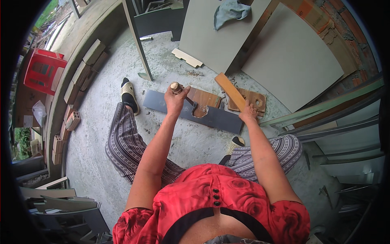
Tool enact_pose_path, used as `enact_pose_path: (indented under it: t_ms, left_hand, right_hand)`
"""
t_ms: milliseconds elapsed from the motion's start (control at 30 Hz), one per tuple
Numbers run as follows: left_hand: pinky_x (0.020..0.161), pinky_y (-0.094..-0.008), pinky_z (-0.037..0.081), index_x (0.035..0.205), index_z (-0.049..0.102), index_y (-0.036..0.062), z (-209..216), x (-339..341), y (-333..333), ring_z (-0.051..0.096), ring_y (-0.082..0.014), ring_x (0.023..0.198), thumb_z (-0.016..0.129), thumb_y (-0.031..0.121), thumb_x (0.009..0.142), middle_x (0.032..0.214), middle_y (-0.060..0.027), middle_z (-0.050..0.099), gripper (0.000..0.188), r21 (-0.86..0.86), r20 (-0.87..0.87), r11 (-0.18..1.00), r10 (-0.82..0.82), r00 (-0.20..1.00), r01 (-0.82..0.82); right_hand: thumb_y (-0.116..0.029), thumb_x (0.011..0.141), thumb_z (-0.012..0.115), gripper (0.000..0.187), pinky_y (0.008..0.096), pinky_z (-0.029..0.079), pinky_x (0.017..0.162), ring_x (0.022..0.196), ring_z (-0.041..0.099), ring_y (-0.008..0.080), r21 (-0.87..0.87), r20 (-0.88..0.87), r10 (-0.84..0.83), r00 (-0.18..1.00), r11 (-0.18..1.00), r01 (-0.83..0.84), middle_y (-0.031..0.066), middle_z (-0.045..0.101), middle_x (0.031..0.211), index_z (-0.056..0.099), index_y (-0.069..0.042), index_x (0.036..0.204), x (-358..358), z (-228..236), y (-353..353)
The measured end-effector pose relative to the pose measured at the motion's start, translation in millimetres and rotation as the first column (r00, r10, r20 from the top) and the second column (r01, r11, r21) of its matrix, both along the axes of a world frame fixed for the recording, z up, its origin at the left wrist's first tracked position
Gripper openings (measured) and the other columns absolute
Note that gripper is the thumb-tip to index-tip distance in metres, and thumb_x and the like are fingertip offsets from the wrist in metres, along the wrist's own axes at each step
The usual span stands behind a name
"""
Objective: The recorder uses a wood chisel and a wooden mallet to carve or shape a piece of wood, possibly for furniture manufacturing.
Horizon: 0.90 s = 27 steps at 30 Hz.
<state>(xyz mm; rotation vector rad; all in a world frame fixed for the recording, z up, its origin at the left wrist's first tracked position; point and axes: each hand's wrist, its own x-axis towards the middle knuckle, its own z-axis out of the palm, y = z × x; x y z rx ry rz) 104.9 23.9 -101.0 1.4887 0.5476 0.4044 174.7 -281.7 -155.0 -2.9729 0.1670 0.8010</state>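
My left hand [174,99] is closed around a hand tool [175,86] with a pale, round wooden end. A dark, narrow part of it slants down toward a ragged hole in the dark grey board [223,119]. I cannot make out the tool's exact kind. That board lies on the floor between my feet, touching a brown wood-grain board [205,96] behind it. At the right, my right hand [248,112] grips the near end of an orange-brown wooden plank [230,90]. The plank's far end points away and to the left, over a small brown board with holes [256,101].
Large grey panels [292,57] lean at the back right, one with a blue cloth [231,14] on it. A notched pale strip [187,57] lies beyond the boards. Bricks [73,120] and a red plastic stool [44,71] stand left. Scrap panels [73,213] pile up at lower left.
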Motion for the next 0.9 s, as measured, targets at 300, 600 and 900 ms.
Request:
enact_pose_path:
  t_ms: [300,600,900]
  left_hand:
    - [0.054,-0.0223,0.043,0.079,0.055,0.0078,-2,-9,-7,0.050,-0.0051,0.061,0.080,0.013,0.073,0.069,0.0032,0.056,0.027,0.067,0.012,0.997,0.027,1.000,-0.028]
    - [0.055,-0.0252,0.044,0.073,0.051,0.0085,1,-14,-6,0.049,-0.0059,0.061,0.078,0.009,0.072,0.066,0.0033,0.054,0.027,0.196,-0.066,0.979,-0.038,0.997,0.050]
    - [0.060,-0.0277,0.049,0.079,0.054,0.0071,-13,-9,-13,0.056,-0.0094,0.066,0.079,0.013,0.069,0.071,-0.0012,0.060,0.027,0.361,-0.059,0.932,-0.016,0.998,0.037]
  right_hand:
    - [-0.011,0.073,0.064,0.060,0.0500,0.037,0.100,0.115,0.053,0.0384,0.051,0.068,-0.039,0.997,0.998,0.035,0.0178,0.056,0.121,0.036,-0.013,0.126,10,-25,-9]
    - [-0.019,0.070,0.068,0.046,0.0469,0.040,0.095,0.112,0.057,0.0333,0.083,0.123,0.091,0.988,0.991,-0.102,0.0162,0.062,0.114,0.052,-0.010,0.112,13,33,-3]
    - [-0.026,0.061,0.076,0.058,0.0359,0.048,0.079,0.095,0.061,0.0231,0.803,-0.031,-0.027,0.999,0.594,0.041,0.0132,0.063,0.098,0.051,-0.004,0.108,15,74,13]
